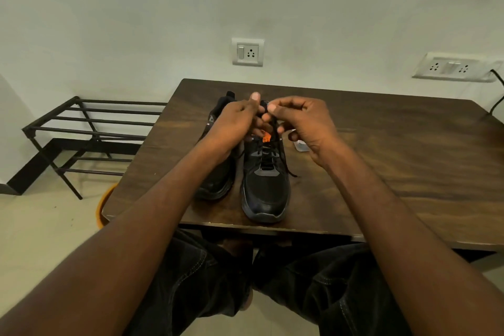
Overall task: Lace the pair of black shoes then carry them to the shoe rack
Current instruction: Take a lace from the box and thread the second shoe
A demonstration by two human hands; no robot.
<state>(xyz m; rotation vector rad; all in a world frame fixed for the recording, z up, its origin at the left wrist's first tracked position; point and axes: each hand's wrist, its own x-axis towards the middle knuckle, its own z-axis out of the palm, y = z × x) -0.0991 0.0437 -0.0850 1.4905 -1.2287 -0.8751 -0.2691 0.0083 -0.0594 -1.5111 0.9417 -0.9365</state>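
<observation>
Two black shoes stand side by side on the dark wooden table (381, 166), toes toward me. The right shoe (266, 191) has an orange tag on its tongue and a black lace (285, 163) running down its right side to the table. The left shoe (218, 180) is partly hidden behind my left forearm. Both hands meet above the right shoe's tongue. My left hand (237, 120) pinches the lace near the top eyelets. My right hand (302, 120) pinches the lace from the other side. The black metal shoe rack (90, 131) stands on the floor to the left of the table.
A small clear object (300, 144) lies on the table just right of the shoes, partly behind my right hand. An orange bucket rim (105, 202) shows below the table's left corner. Wall sockets (247, 52) sit behind the table; a black cable (497, 90) hangs at the far right.
</observation>
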